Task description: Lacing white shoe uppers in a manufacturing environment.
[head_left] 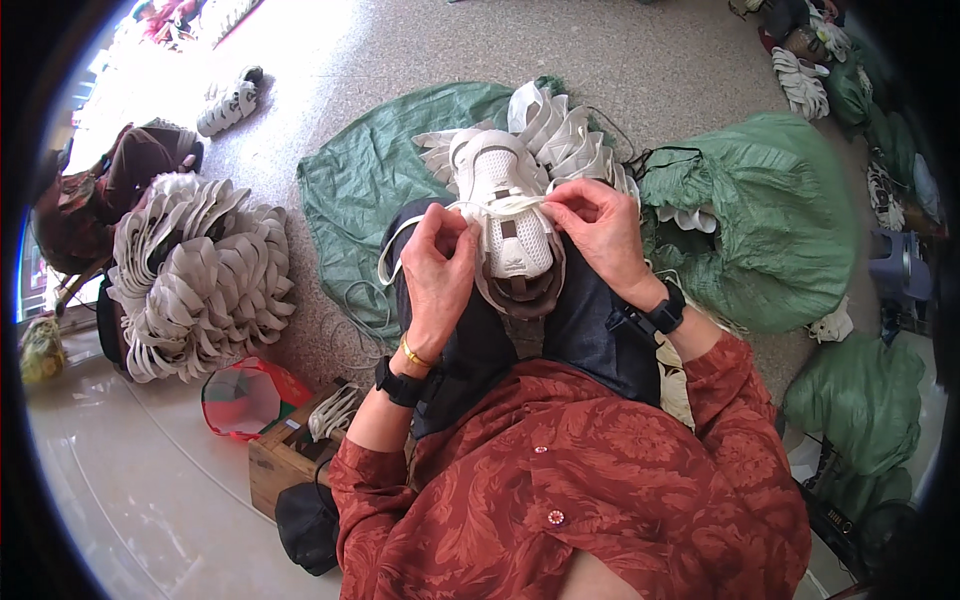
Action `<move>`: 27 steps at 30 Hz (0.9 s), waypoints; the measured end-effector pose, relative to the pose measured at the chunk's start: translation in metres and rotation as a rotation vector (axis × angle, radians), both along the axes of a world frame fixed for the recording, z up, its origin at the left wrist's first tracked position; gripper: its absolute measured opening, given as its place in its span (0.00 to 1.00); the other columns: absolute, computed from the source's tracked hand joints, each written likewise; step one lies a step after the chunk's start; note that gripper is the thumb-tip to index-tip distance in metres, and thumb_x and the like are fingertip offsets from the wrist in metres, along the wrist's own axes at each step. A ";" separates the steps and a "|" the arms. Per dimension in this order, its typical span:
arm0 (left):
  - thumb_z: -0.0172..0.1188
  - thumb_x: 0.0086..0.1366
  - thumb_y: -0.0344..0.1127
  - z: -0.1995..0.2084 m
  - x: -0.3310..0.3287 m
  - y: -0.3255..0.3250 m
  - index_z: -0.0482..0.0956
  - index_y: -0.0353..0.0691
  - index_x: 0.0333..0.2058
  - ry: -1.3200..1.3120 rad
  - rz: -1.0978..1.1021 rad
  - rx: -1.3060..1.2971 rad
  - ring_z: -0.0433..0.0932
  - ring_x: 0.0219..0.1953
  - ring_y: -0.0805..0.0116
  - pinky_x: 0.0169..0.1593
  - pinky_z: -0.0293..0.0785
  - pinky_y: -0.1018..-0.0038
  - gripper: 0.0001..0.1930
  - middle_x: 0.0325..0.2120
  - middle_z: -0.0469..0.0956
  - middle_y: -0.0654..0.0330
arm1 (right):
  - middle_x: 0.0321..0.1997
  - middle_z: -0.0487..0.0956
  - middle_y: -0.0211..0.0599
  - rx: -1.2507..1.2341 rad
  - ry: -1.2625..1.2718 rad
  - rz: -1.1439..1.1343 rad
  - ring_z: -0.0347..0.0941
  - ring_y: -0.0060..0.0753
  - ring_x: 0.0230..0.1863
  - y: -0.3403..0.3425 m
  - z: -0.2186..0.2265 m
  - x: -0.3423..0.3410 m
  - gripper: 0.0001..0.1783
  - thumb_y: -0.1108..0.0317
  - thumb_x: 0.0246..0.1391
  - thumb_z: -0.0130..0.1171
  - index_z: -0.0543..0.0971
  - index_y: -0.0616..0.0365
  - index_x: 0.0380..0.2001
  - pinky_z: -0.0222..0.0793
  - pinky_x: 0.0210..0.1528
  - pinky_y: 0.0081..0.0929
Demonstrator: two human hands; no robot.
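Note:
A white mesh shoe upper (513,250) with a brown inner edge rests between my knees, its tongue turned toward me. A pale shoelace (512,207) runs across its front. My left hand (441,262) pinches the lace at the left side of the shoe, and a loop of it hangs out to the left past my wrist. On the other side, my right hand (603,232) pinches the lace close to the shoe between thumb and fingers. More white uppers (570,140) lie just beyond it on a green woven sheet (360,160).
A large stack of grey-white shoe parts (200,280) stands at the left. Nearer me are a red bag (245,398) and a wooden box (275,465) holding a bundle of laces (334,412). A green sack (765,220) bulges at the right. Another person (120,190) sits far left.

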State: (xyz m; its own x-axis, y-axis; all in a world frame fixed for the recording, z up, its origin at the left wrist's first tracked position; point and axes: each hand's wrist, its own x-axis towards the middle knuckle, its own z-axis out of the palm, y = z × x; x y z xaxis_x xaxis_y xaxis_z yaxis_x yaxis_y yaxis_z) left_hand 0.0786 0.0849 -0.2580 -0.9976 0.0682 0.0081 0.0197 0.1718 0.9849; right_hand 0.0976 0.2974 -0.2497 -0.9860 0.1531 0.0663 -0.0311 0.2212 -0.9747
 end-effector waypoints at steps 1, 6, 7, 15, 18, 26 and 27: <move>0.63 0.62 0.23 0.001 0.001 -0.001 0.72 0.33 0.31 -0.005 0.000 -0.027 0.75 0.26 0.81 0.32 0.73 0.80 0.07 0.23 0.76 0.64 | 0.31 0.84 0.34 0.074 0.012 0.012 0.79 0.18 0.30 0.001 0.003 0.001 0.05 0.75 0.55 0.67 0.83 0.64 0.34 0.76 0.33 0.17; 0.64 0.61 0.24 0.012 0.004 0.003 0.70 0.34 0.32 0.002 0.030 -0.078 0.77 0.25 0.77 0.31 0.74 0.77 0.09 0.23 0.77 0.62 | 0.35 0.83 0.36 0.328 -0.039 0.136 0.81 0.22 0.34 0.004 0.029 0.007 0.13 0.72 0.53 0.70 0.82 0.67 0.41 0.79 0.35 0.20; 0.64 0.61 0.25 0.013 0.004 0.003 0.70 0.34 0.32 0.009 0.035 -0.098 0.77 0.25 0.77 0.31 0.74 0.77 0.09 0.23 0.77 0.61 | 0.36 0.82 0.38 0.370 -0.038 0.162 0.82 0.23 0.34 0.003 0.033 0.008 0.15 0.71 0.52 0.70 0.82 0.68 0.41 0.80 0.35 0.21; 0.64 0.61 0.25 0.014 0.004 0.005 0.69 0.34 0.32 0.055 0.027 -0.160 0.76 0.24 0.74 0.31 0.74 0.75 0.09 0.22 0.76 0.61 | 0.33 0.78 0.53 0.695 0.083 0.156 0.78 0.55 0.35 -0.009 0.034 0.008 0.09 0.75 0.51 0.58 0.78 0.68 0.36 0.74 0.39 0.45; 0.64 0.61 0.25 0.018 0.004 0.007 0.69 0.34 0.32 0.084 0.020 -0.196 0.75 0.24 0.74 0.31 0.73 0.75 0.09 0.22 0.75 0.61 | 0.33 0.77 0.54 0.653 0.099 0.126 0.76 0.59 0.37 -0.011 0.026 0.006 0.07 0.76 0.51 0.55 0.77 0.68 0.34 0.72 0.41 0.49; 0.63 0.61 0.24 0.010 0.005 0.007 0.69 0.35 0.31 0.091 0.021 -0.180 0.73 0.22 0.74 0.29 0.71 0.75 0.09 0.21 0.74 0.62 | 0.31 0.77 0.50 0.472 0.136 0.107 0.75 0.55 0.32 -0.006 0.021 0.006 0.06 0.75 0.50 0.57 0.77 0.65 0.33 0.70 0.36 0.43; 0.63 0.61 0.24 0.009 0.005 0.006 0.69 0.35 0.32 0.095 0.017 -0.176 0.73 0.22 0.75 0.29 0.71 0.75 0.09 0.21 0.74 0.62 | 0.31 0.77 0.49 0.480 0.144 0.107 0.75 0.54 0.32 -0.006 0.021 0.006 0.06 0.75 0.50 0.57 0.77 0.65 0.32 0.70 0.35 0.43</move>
State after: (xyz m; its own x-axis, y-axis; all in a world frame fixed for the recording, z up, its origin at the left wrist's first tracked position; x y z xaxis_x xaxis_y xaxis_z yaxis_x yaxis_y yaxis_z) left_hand 0.0832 0.0913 -0.2491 -0.9940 0.0596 0.0914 0.1064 0.3423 0.9336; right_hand 0.1034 0.2911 -0.2285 -0.9701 -0.0290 0.2409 -0.2047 0.6311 -0.7482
